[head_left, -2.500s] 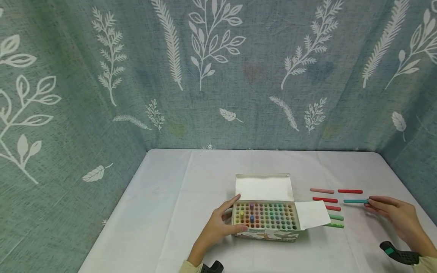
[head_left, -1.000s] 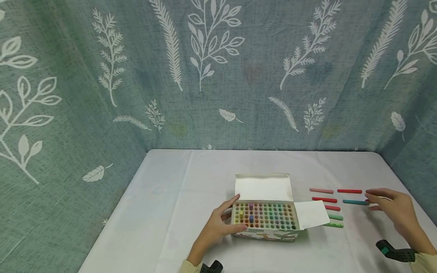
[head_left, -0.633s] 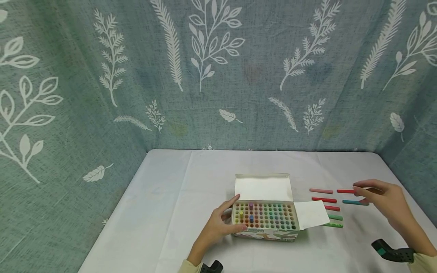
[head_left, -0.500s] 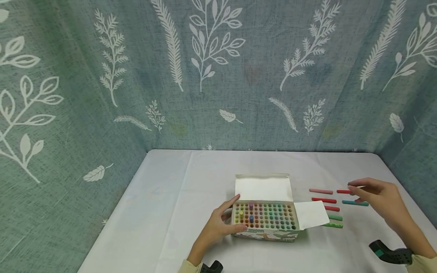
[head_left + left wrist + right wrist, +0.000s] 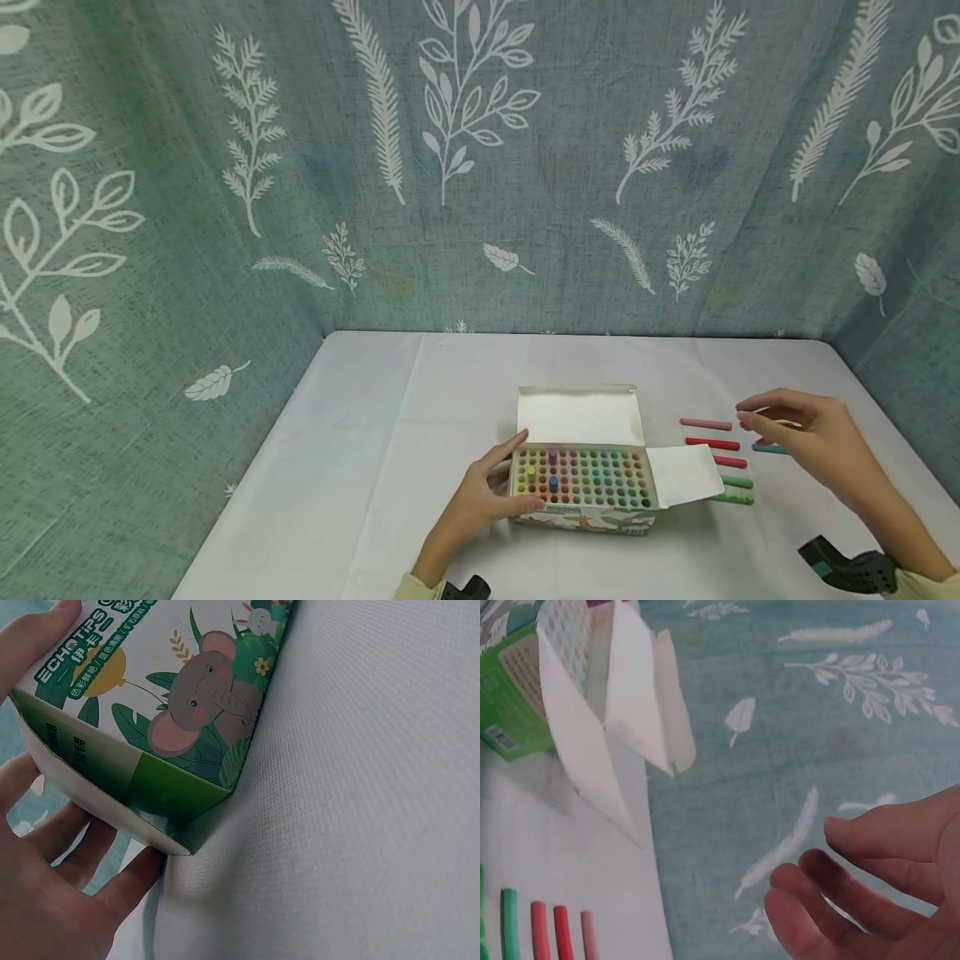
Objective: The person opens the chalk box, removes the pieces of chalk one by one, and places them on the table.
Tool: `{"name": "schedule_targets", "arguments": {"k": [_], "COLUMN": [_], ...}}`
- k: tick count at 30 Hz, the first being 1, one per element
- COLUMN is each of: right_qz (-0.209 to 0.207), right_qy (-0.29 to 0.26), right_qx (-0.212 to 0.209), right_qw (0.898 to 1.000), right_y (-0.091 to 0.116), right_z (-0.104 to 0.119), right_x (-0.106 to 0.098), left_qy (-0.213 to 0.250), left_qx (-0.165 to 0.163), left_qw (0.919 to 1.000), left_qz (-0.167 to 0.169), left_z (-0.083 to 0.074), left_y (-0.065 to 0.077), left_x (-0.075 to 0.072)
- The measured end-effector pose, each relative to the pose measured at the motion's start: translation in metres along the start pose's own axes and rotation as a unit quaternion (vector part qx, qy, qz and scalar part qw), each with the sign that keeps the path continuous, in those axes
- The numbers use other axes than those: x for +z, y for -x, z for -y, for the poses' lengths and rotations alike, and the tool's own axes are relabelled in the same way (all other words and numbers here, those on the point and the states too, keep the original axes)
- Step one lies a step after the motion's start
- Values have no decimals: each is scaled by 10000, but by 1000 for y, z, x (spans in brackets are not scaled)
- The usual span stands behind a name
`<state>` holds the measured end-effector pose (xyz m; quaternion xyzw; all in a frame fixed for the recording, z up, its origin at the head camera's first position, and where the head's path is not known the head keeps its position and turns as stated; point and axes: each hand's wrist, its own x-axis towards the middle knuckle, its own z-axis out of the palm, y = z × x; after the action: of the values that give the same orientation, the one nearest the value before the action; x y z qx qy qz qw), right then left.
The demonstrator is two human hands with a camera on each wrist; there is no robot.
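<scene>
An open cardboard box (image 5: pixel 581 519) stands on the table, its top a grid of round holes. Purple, yellow and blue stick ends rise from a few holes. My left hand (image 5: pixel 480 493) grips the box's left end, thumb at the front and index finger at the back corner. Beside that hand in the left wrist view, the printed side shows an elephant (image 5: pixel 202 694). Above the loose sticks hovers my right hand (image 5: pixel 813 427), fingers bent and apart, holding nothing in the right wrist view. It hides a red stick and part of a teal stick (image 5: pixel 770 449).
Right of the box lie a pink stick (image 5: pixel 706 424), a red stick (image 5: pixel 712 444), another red stick (image 5: pixel 730 462) and two green sticks, partly behind the side flap (image 5: pixel 686 475). The lid (image 5: pixel 577 415) stands up at the back. A patterned curtain (image 5: pixel 555 183) surrounds the white table (image 5: pixel 390 467).
My right hand let go of the teal stick, leaving it on the table, and moved left and slightly away over the red stick. My left hand stays on the box.
</scene>
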<state>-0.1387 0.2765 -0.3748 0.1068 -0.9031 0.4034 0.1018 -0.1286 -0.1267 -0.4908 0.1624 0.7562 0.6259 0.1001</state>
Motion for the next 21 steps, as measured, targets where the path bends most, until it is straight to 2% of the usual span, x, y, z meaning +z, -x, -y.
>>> {"name": "schedule_targets", "arguments": {"k": [6,13,15,21], "right_qz": [72,191,205,337], "right_qy": [7,136,135,-200], "right_qx": [-128,-385,-467,-912], "right_qw": [9999,9990,9986,9951], "right_y": [0,0,0,0], "right_z": [17,31,35,48], "right_x": [4,9,11,15], "left_qy": [87,-87,-27,-77], "left_qx": [12,48,-24,74], "left_qw": [10000,9999,10000,9999], "left_qz": [19,-35,-43,-46], "left_z": [-18,2,4,4], "left_y": [4,0,-1,-2], "left_x": [0,0,0,0]}}
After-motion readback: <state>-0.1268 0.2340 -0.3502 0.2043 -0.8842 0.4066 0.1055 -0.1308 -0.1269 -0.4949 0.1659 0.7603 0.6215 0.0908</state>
